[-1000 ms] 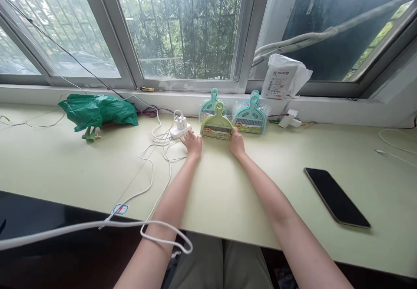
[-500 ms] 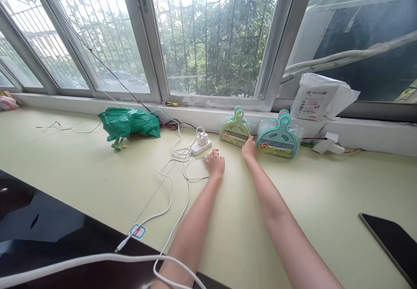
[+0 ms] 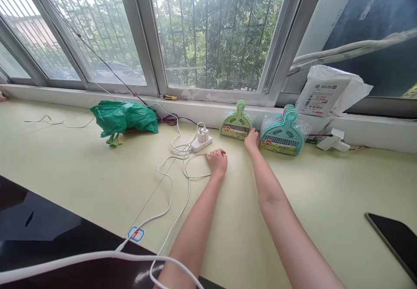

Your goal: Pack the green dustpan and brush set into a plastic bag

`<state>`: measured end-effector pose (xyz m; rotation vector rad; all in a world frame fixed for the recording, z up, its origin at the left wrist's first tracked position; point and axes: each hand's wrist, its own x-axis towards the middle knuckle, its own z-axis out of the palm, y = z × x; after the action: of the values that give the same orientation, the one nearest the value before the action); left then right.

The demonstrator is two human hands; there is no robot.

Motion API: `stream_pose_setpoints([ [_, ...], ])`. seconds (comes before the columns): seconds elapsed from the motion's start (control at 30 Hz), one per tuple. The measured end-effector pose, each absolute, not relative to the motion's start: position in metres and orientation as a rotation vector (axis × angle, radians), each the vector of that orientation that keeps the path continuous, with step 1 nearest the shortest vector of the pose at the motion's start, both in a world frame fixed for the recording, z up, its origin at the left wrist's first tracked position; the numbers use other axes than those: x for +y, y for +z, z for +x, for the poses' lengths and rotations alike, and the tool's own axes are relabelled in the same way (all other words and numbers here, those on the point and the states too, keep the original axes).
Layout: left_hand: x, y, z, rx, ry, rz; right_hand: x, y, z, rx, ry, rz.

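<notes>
My right hand (image 3: pixel 252 138) reaches to the back of the pale green table (image 3: pixel 97 172). Its bent fingers rest on the lower right corner of a light green dustpan set (image 3: pixel 236 125), which leans against the window ledge. A wrapped stack of teal dustpan sets (image 3: pixel 282 133) stands just right of that hand. My left hand (image 3: pixel 217 161) lies on the table in front of the green set, knuckles up and fingers curled in. It sits beside a loop of white cable (image 3: pixel 187 167) and holds nothing that I can see.
A white charger block (image 3: pixel 202 138) with tangled cables sits left of the dustpans. A green plastic bag (image 3: pixel 124 117) lies further left. A white parcel (image 3: pixel 329 91) rests on the ledge. A dark phone (image 3: pixel 395 241) lies at the right edge. A white cord (image 3: pixel 97 258) crosses the near edge.
The light green dustpan set has moved back against the ledge with my right hand still on it. My left hand has let go of it and drawn back beside the cable.
</notes>
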<state>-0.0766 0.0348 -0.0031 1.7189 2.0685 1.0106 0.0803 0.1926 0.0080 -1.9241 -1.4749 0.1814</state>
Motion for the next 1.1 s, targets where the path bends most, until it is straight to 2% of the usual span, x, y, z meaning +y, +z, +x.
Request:
stream_pose_setpoints([
  [0.7, 0.036, -0.002, -0.074, 2.039, 0.98, 1.772, 0.18, -0.011, 0.075, -1.332, 0.201, -1.793],
  [1.1, 0.035, 0.0, -0.073, 2.043, 0.97, 1.777, 0.153, -0.011, 0.071, -1.584, -0.127, -1.713],
])
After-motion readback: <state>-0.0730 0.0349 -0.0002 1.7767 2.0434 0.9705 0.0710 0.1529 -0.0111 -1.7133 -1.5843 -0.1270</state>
